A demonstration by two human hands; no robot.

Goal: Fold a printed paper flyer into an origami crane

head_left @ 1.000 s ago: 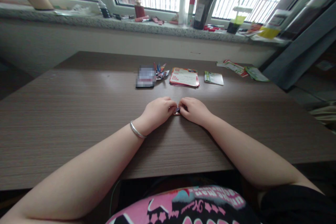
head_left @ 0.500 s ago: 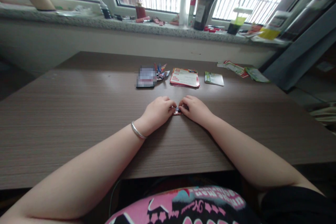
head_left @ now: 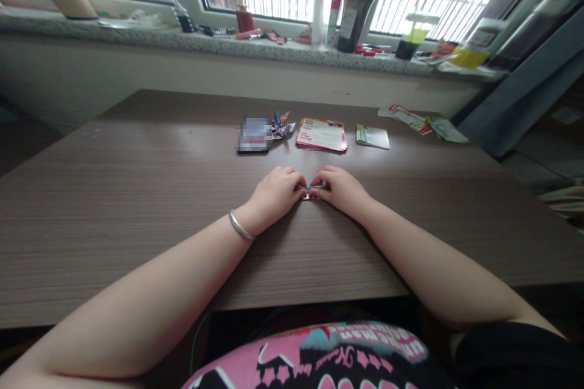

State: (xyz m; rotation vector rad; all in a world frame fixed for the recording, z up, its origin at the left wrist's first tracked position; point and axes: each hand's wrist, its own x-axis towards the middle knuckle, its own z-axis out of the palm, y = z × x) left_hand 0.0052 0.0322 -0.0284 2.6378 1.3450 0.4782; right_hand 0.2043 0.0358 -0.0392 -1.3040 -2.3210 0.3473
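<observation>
Both of my hands rest on the brown wooden table [head_left: 137, 194], fingertips meeting at its middle. My left hand [head_left: 272, 193], with a silver bangle on its wrist, and my right hand [head_left: 341, 189] pinch a small folded piece of printed paper [head_left: 310, 192] between them. Only a thin strip of the paper shows between the fingers; the rest is hidden under them. Fingers of both hands are curled and pressed together.
Farther back on the table lie a dark phone [head_left: 253, 135], small folded paper figures [head_left: 281, 124], a red-and-white stack of leaflets [head_left: 321, 134], a green card [head_left: 373, 136] and more leaflets [head_left: 422, 121] at the right. Bottles and cups [head_left: 353, 12] crowd the windowsill.
My hands have stayed together at the same spot. The fingers have shifted slightly on the small folded paper.
</observation>
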